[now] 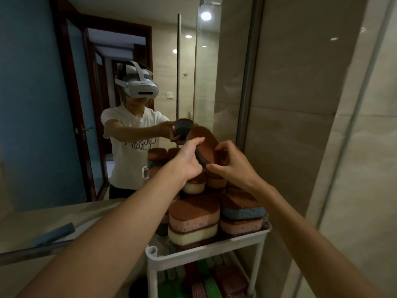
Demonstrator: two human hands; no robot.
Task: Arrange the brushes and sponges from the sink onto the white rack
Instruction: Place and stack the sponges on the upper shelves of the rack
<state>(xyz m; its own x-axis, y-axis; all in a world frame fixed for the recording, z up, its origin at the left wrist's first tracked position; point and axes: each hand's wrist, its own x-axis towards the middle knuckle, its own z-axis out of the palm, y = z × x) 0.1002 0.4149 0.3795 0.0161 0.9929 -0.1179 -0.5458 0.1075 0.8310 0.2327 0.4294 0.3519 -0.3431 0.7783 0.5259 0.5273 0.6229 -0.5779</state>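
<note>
Both my hands hold one sponge (204,145) with a brown scouring face and a grey body, tilted above the stack. My left hand (190,163) grips its left edge and my right hand (231,163) pinches its lower right side. Below stands the white rack (214,247), its top tier piled with sponges (193,220) in brown, pink, cream and blue layers. A lower tier (206,280) holds green and red scrubbing items. The sink itself is not clearly visible.
A large mirror (107,104) behind the counter reflects a person wearing a white headset. A beige counter (53,222) runs to the left with a grey-blue bar (53,234) on it. A tiled wall and glass panel (322,125) close in on the right.
</note>
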